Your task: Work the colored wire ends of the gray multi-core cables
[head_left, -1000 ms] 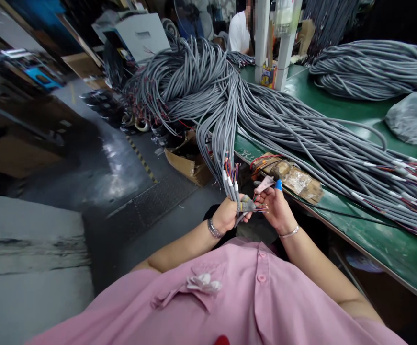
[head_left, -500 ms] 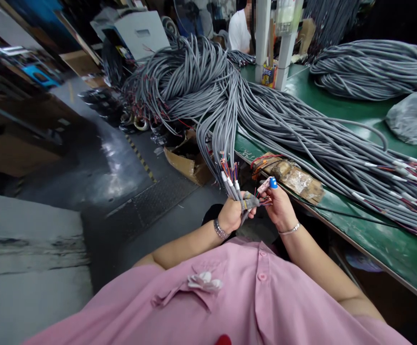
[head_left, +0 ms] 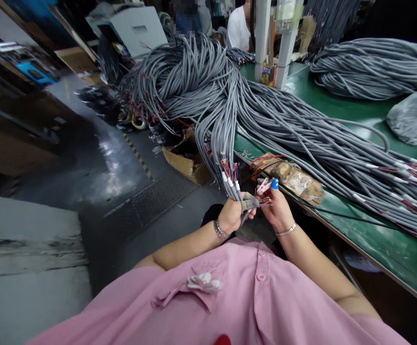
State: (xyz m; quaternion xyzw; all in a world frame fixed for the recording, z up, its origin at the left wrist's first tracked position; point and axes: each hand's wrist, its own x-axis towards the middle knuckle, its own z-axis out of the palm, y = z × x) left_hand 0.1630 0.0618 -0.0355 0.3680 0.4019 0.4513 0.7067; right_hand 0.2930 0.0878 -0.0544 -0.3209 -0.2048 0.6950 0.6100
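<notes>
My left hand (head_left: 231, 214), its thumb in a grey finger cover, is closed around several grey cables (head_left: 232, 190). One cable end points right, its thin coloured wires (head_left: 265, 202) fanned out between my hands. Other cable ends, with white bands and bare-tipped wires, stand up above the left fist. In my right hand (head_left: 280, 211), close beside the fanned wires, is a small pink clip-like tool (head_left: 264, 186) with two prongs. A blue cover (head_left: 275, 184) wraps the right thumb. The right fingers are partly hidden behind the wires.
A large pile of grey cables (head_left: 194, 81) runs over the green table (head_left: 366, 239) on my right. A taped wooden block (head_left: 298, 182) lies by the table edge. An open cardboard box (head_left: 185, 160) is on the floor. A person in white (head_left: 237, 28) is at the back.
The pink tool has turned in my right hand, so its two prongs now show apart. The right hand has shifted slightly; the left keeps its hold on the cables.
</notes>
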